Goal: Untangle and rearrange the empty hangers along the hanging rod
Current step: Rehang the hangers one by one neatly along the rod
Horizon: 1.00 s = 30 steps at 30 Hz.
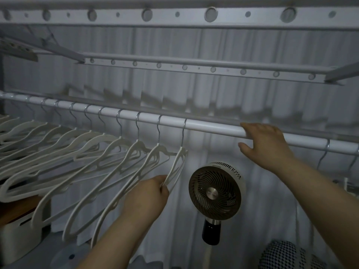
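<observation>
1 hanger point(177, 166) pinched by left hand point(147, 195), below rod point(209, 126)

I see cream-white hangers point(111, 145) on a white rod point(209, 126), a pale grey curtain point(272, 210), a bronze-brown fan point(215, 193) with a black neck, and black-and-white checked cloth point(281, 255).
</observation>
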{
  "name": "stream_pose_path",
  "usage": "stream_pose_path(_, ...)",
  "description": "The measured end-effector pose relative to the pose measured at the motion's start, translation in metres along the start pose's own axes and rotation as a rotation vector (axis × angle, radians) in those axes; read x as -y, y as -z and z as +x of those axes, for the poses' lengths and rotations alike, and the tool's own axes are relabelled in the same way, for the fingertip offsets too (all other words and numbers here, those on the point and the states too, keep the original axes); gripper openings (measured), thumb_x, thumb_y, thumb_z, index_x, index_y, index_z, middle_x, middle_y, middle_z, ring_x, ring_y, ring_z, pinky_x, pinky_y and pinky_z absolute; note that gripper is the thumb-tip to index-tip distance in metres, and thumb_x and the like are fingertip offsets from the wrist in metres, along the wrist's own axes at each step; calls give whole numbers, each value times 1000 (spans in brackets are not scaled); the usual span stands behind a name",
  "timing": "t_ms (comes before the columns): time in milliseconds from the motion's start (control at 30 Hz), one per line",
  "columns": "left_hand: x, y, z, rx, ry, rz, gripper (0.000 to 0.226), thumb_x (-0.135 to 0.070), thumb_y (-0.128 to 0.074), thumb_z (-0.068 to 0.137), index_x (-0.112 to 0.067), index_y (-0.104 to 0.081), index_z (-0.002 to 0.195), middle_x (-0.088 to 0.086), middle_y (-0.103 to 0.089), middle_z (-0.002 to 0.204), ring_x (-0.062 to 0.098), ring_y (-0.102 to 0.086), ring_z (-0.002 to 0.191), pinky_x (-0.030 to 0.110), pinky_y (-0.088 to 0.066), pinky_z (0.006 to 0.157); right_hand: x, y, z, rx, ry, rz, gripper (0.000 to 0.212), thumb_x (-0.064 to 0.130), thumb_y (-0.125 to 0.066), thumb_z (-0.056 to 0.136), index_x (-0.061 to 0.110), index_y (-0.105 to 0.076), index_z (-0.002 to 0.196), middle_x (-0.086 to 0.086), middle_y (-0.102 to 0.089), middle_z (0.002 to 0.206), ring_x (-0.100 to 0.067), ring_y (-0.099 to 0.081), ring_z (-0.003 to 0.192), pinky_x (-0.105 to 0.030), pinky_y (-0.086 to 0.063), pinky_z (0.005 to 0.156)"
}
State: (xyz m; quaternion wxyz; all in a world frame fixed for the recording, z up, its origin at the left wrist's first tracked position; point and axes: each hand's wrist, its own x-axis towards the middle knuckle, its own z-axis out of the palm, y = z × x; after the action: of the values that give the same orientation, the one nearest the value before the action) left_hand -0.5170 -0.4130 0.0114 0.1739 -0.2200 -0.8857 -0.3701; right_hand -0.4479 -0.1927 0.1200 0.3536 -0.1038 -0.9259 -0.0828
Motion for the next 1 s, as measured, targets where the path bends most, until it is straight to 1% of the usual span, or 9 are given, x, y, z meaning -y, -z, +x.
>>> stream_pose_path(100, -3, 0, -2, 27, -5, -2, 34, -20, -37, 94, -22, -53, 123, -9, -52, 62, 6, -49, 54, 23, -40, 55, -2, 1, -1, 8, 4, -4, 55, 28, -54, 88, 13, -36, 138, -10, -47, 137, -28, -40, 125, -34, -19, 107)
stream_pose_path(167, -6, 3, -2, 23, 14, 26, 40, -29, -37, 94, -25, -42, 134, -2, -67, 93, 15, -63, 83, 26, -46, 74, -4, 3, -3, 11, 11, 6, 57, 29, -53, 88, 14, -33, 139, -9, -44, 139, -27, -38, 127, -33, -18, 108)
stream_pose_path(300, -19, 12, -3, -151, -51, 39, 49, -37, -47, 90, -19, -41, 136, 1, -49, 138, 17, -43, 128, 26, -35, 101, -14, 8, -8, -5, 7, 26, 60, 31, -54, 88, 14, -30, 141, -7, -40, 142, -26, -35, 130, -32, -14, 108)
stream_pose_path(400, -42, 10, -10, -276, -174, -152, 35, -26, -53, 88, -16, -58, 121, -6, -61, 113, 14, -54, 111, 21, -36, 87, -32, 14, -15, -13, -18, 20, 60, 32, -54, 88, 14, -31, 140, -9, -41, 142, -27, -33, 131, -31, -12, 109)
stream_pose_path(500, -72, -8, -21, -158, -166, -292, 25, -26, -54, 87, -21, -65, 109, -24, -54, 81, -4, -52, 76, 17, -40, 68, -58, 23, -24, -26, -49, -6, 60, 36, -55, 87, 12, -36, 138, -12, -45, 139, -30, -38, 128, -35, -17, 108)
stream_pose_path(633, -108, -44, -37, 36, -201, -346, 23, -30, -54, 87, -26, -67, 105, -10, -68, 100, 5, -59, 85, 18, -45, 78, -100, 35, -38, -51, -107, -32, 69, 45, -48, 75, 8, -43, 134, -17, -51, 133, -35, -45, 122, -39, -24, 106)
stream_pose_path(767, -150, -73, -56, 189, -244, -358, 18, -34, -55, 86, -28, -64, 100, -4, -65, 89, 3, -55, 72, 6, -40, 68, -138, 41, -54, -47, -143, -20, 65, 40, -61, 81, 8, -43, 134, -17, -51, 134, -34, -46, 123, -38, -24, 107)
stream_pose_path(833, -167, -85, -61, 233, -218, -304, 31, -42, -55, 84, -29, -58, 112, -8, -64, 94, 6, -58, 86, 18, -44, 80, -151, 42, -60, -16, -134, -25, 57, 32, -60, 85, 9, -42, 134, -15, -49, 137, -32, -43, 125, -35, -23, 106)
stream_pose_path(1000, -186, -113, -66, 319, -214, -51, 27, -40, -44, 91, -27, -55, 110, -2, -67, 103, 20, -63, 95, 30, -50, 81, -165, 43, -62, 17, -25, -48, 51, 32, -52, 90, 14, -39, 136, -10, -45, 139, -28, -40, 126, -31, -21, 101)
